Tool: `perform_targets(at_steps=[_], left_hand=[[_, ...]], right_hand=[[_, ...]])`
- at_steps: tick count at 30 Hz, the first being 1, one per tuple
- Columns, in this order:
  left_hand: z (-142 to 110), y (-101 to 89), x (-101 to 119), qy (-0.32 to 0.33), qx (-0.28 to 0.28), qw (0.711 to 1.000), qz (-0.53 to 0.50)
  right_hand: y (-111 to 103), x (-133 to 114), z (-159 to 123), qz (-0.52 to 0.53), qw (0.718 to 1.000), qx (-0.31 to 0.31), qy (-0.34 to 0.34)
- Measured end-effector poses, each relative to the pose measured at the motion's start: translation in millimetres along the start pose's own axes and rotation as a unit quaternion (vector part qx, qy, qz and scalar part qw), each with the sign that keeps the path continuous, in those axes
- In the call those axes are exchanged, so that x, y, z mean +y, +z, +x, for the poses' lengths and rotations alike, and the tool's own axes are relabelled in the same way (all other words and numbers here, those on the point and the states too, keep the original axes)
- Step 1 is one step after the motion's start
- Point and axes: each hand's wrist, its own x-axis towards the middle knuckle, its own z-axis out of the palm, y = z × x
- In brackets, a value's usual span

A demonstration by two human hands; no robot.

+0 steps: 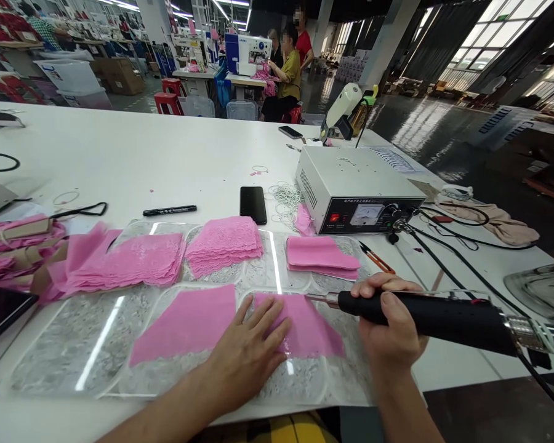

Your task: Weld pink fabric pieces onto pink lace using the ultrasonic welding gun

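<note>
My right hand (392,329) is wrapped round a black handheld ultrasonic cutter (434,314), a cable trailing from its back end. Its thin metal tip touches or hovers at the top edge of a pink fabric piece (311,329); which of the two I cannot tell. Spread flat, my left hand (247,351) rests on the left part of that piece. Just left of it lies a second pink piece (189,320) with a slanted side. Both lie on a clear, patterned plastic mat (92,344). Behind them are a lace stack (226,246), a folded pink stack (321,253) and a larger pile (133,261).
A grey generator box (360,191) with a dial stands at the back right, cables running from it. Nearby are a phone (253,205), a black marker (170,210), an orange-black craft knife (378,258) and tangled white cord (286,200). People sit at sewing machines beyond the table.
</note>
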Motion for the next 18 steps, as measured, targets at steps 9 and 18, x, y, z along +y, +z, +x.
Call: perform_targets(at_steps=[9,18], left_hand=[[-10.2,1.0,-4.2,0.034,0.026,0.999,0.003],[-29.2,-11.7,1.4,0.055,0.017,0.997,-0.047]], right_hand=[[-16.1,-11.9,4.4,0.013,0.998,0.057,0.011],[-32.4,-23.2,-3.5,-0.002,0.998,0.058,0.026]])
